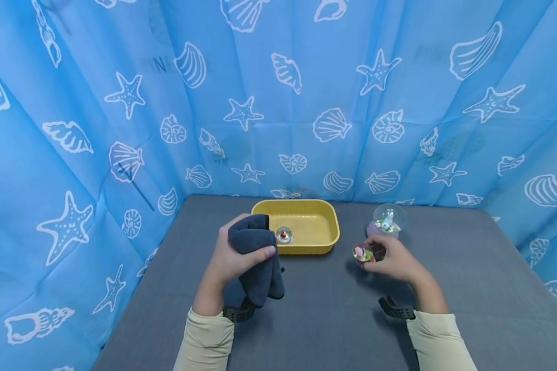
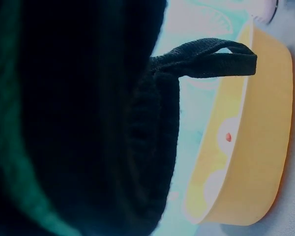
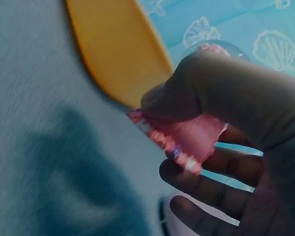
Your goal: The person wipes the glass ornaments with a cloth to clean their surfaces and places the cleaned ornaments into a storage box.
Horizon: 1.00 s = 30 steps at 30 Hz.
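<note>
My left hand [image 1: 228, 260] grips a folded dark blue-grey cloth [image 1: 259, 273], thumb across its front, close to the left end of a yellow tray [image 1: 306, 249]. In the left wrist view the cloth [image 2: 162, 147] is dark and hides the fingers; its loop sticks out. A small snow globe [image 1: 284, 236] with a red figure sits inside the tray's left end. Right of the tray, my right hand [image 1: 394, 258] pinches another small snow globe [image 1: 362, 253] just above the table. Its pink base [image 3: 194, 140] has a beaded edge, seen tilted in the right wrist view.
A larger snow globe [image 1: 388, 220] on a purple base stands just behind my right hand. The grey table [image 1: 325, 319] reaches back to a blue curtain [image 1: 278, 103] with white shell prints. Dark straps with black mounts [image 1: 241, 312] are on both wrists.
</note>
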{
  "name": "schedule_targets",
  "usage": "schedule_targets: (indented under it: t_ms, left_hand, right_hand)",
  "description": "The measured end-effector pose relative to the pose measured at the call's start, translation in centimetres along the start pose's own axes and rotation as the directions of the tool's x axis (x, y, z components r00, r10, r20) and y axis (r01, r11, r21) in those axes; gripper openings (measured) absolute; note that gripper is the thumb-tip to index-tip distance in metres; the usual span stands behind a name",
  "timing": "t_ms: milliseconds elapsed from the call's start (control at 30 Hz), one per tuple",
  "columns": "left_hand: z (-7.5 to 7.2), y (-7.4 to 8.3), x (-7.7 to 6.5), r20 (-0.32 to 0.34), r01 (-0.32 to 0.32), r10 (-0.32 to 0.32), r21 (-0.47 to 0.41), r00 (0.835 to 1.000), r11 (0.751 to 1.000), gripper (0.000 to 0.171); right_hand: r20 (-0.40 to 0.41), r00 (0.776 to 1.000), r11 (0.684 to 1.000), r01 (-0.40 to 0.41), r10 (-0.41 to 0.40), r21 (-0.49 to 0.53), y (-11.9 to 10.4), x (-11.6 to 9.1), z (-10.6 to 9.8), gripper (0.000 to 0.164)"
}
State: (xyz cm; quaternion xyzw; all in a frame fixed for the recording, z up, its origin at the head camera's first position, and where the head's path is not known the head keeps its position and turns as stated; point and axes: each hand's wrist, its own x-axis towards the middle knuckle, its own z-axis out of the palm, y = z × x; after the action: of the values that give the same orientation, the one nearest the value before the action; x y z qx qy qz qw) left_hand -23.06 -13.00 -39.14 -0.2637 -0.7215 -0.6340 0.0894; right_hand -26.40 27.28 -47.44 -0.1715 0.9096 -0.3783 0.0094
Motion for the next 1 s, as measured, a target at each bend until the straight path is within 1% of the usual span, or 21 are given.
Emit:
schedule_targets:
  t_ms: [67, 167, 333, 433, 533, 667, 767, 900, 1000]
  left_hand:
    - [0.0, 0.0, 0.0, 0.0, 0.001, -0.001, -0.003, 1.0, 1.0, 0.039]
    - [0.1, 0.0, 0.0, 0.001, 0.0, 0.0, -0.006, 1.0, 1.0, 0.039]
    - [0.3, 0.2, 0.1, 0.013, 0.003, -0.003, -0.006, 1.0, 1.0, 0.041]
    - [0.6, 0.3, 0.1, 0.03, 0.003, -0.003, 0.003, 1.0, 1.0, 0.043]
    - [1.0, 0.3, 0.2, 0.049, 0.001, -0.002, 0.011, 0.999, 1.0, 0.046]
    - [1.6, 0.3, 0.3, 0.075, -0.012, 0.011, 0.009, 0.997, 1.0, 0.047]
    - [2.0, 0.2, 0.4, 0.091, -0.025, 0.025, 0.004, 0.996, 1.0, 0.046]
    - [2.6, 0.2, 0.3, 0.111, -0.029, 0.028, 0.008, 0.993, 1.0, 0.045]
    - [3.1, 0.3, 0.3, 0.127, -0.033, 0.032, 0.011, 0.991, 0.999, 0.048]
  right_hand:
    - [-0.033, 0.999, 0.999, 0.039, -0.039, 0.002, -0.7, -0.1, -0.2, 0.037]
    - [-0.104, 0.992, 0.997, 0.076, -0.076, -0.009, -1.9, -0.4, -0.6, 0.037]
    - [-0.232, 0.964, 0.991, 0.13, -0.132, -0.024, -4.3, -0.6, -1.2, 0.035]
    - [-0.285, 0.939, 0.981, 0.195, -0.192, -0.017, -5.9, -0.8, -1.6, 0.036]
    - [-0.318, 0.909, 0.96, 0.28, -0.269, -0.012, -7.3, -1.0, -1.9, 0.039]
    - [-0.349, 0.875, 0.935, 0.355, -0.335, -0.007, -9.2, -1.4, -2.0, 0.045]
    - [-0.364, 0.845, 0.91, 0.415, -0.393, -0.019, -10.6, -1.6, -1.7, 0.049]
    - [-0.371, 0.799, 0.867, 0.498, -0.473, -0.031, -12.3, -1.6, -0.8, 0.053]
    - [-0.367, 0.785, 0.848, 0.531, -0.499, -0.017, -13.3, -1.6, -0.1, 0.053]
